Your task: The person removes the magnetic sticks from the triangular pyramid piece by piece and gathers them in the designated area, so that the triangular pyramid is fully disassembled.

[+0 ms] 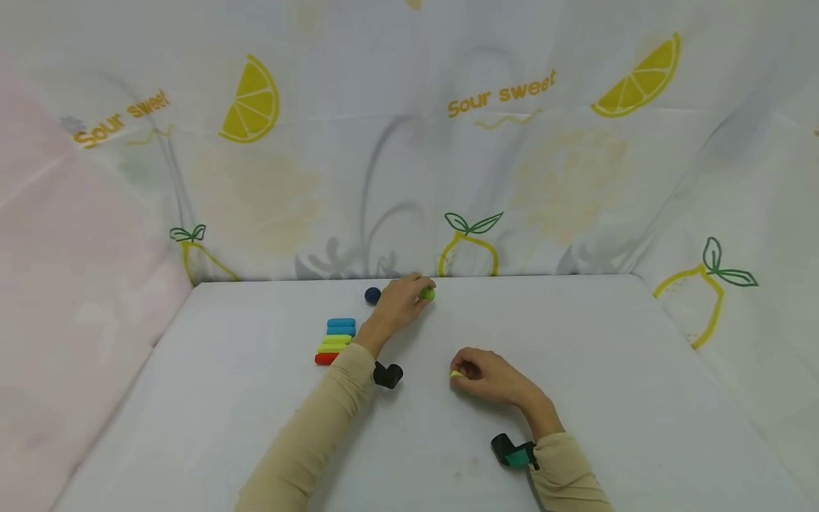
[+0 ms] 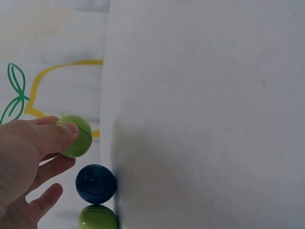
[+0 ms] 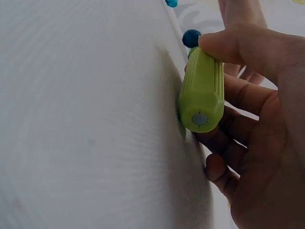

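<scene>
My left hand point(image 1: 399, 302), near the table's back edge, pinches a green ball point(image 2: 78, 138) between thumb and fingertips. A dark blue ball point(image 2: 95, 183) sits on the table close beside that hand, touching another green ball point(image 2: 97, 219); the hand covers that second green ball in the head view. My right hand point(image 1: 489, 373), nearer the front, holds a yellow-green ribbed magnetic rod point(image 3: 202, 90) between thumb and fingers. A round metal disc shows at the rod's end, and the rod is close over the table.
Left of my left forearm, several short rods lie side by side in a row: blue rods point(image 1: 341, 323), yellow-green rods point(image 1: 335, 340) and a red rod point(image 1: 326, 359). The white table point(image 1: 576, 334) ends at a hanging lemon-print cloth point(image 1: 384, 142).
</scene>
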{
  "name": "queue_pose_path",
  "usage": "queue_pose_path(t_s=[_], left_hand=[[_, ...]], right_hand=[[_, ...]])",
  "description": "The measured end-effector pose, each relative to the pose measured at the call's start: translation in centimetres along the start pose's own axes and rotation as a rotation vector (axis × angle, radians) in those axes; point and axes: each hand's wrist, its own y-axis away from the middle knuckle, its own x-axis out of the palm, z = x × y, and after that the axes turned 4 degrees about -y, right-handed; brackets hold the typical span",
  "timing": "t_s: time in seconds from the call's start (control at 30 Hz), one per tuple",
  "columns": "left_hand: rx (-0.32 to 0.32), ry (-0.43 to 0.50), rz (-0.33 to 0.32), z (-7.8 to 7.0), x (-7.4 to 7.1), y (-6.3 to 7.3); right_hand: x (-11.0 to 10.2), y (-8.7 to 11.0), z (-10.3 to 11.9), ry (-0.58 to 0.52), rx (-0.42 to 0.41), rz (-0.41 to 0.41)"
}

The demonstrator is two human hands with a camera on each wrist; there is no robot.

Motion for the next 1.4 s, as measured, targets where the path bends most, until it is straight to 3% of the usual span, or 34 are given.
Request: queue_pose_path(t_s=[0.37,0.67,0.83,0.97,1.07,1.27,1.33,1.4], left_hand=[[-0.032,-0.012,0.050,1.1,1.3,-0.6],[-0.024,-0.041,0.046,1.6,1.3,0.0],[-0.002,0.010,-0.021,0.7,0.7,1.2],[0.018,0.109,-0.065,-0.6,0.5,3.3],[0.049,0.207,-0.003,-1.8,0.6,5.2],[0.118,0.482,0.278,-3.4,0.5,8.2],[0.125,0.513,0.307,-3.6,0.6,8.9],[0.133,0.500,0.292,-3.6,0.8,9.5]], right_hand=[[0.0,0.0,-0.1,-0.041,0.044,0.034],[0.1,-0.1,-0.1,-0.060,0.055,0.028],[-0.2,0.0,-0.3,-0.084,0.041,0.017],[-0.3,0.0,-0.5,-0.124,0.025,0.014],[-0.4,0.0,-0.7,-0.166,0.028,0.006],[-0.7,0.1,-1.0,-0.288,0.027,0.007],[-0.6,0.0,-1.0,-0.328,0.004,0.016],[-0.5,-0.1,-1.1,-0.356,-0.022,0.022]])
